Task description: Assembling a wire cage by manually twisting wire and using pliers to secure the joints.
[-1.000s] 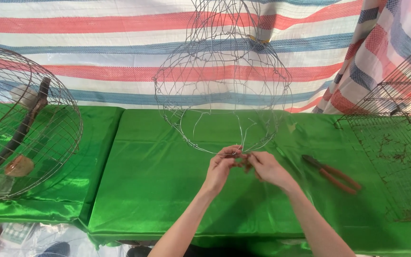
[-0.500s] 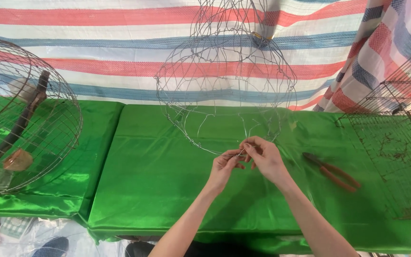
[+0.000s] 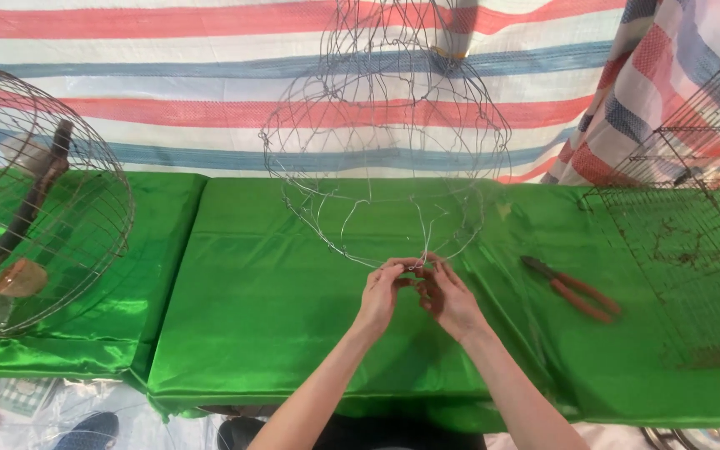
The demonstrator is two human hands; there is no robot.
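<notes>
Both hands, the left hand (image 3: 379, 293) and right hand (image 3: 447, 298), are pinching together on the wire frame's (image 3: 385, 158) lowest strand, having risen slightly; pliers (image 3: 572, 288) are lying right of it.

Thin bare metal wire, dull grey and slightly kinked, made up the wire basket frame (image 3: 385, 150). Under it the green cloth (image 3: 277, 292) was satin-glossy, smooth, catching bright sheen along its folds. Right of the frame, the pliers (image 3: 572, 288) had dark metal jaws and matt orange-red grips. Further right, the flat wire mesh (image 3: 693, 267) looked rusty and rough. Behind the frame, the striped tarpaulin (image 3: 168, 83) was woven plastic, faintly shiny.
</notes>
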